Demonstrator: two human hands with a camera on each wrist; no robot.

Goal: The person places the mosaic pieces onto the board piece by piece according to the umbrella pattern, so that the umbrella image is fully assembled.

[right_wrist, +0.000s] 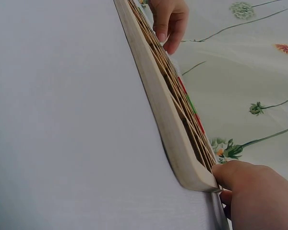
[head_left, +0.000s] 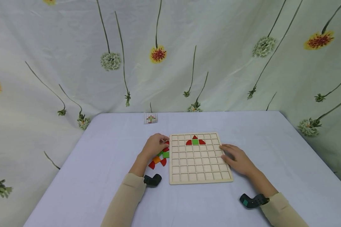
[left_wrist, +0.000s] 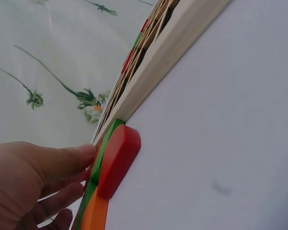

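A pale wooden grid board (head_left: 199, 164) lies on the table. Near its far edge, several cells hold a red triangle (head_left: 194, 137), a green square (head_left: 195, 142) and red quarter-round pieces (head_left: 202, 142) on either side. My left hand (head_left: 155, 145) is at the board's left edge, where its thumb and forefinger pinch a red piece (head_left: 167, 142). Below it sit loose pieces: a green square (head_left: 166, 154), an orange piece (head_left: 157, 160) and red quarter-rounds (head_left: 152, 165). On the right, my right hand (head_left: 237, 159) rests its extended fingertips and thumb on the board's edge.
At the table's far edge stands a small card (head_left: 150, 118) with a grid and a coloured pattern. A white cloth covers the table (head_left: 102, 151), and a flower-print curtain (head_left: 227, 56) hangs behind. Both wrists carry black cameras (head_left: 152, 180).
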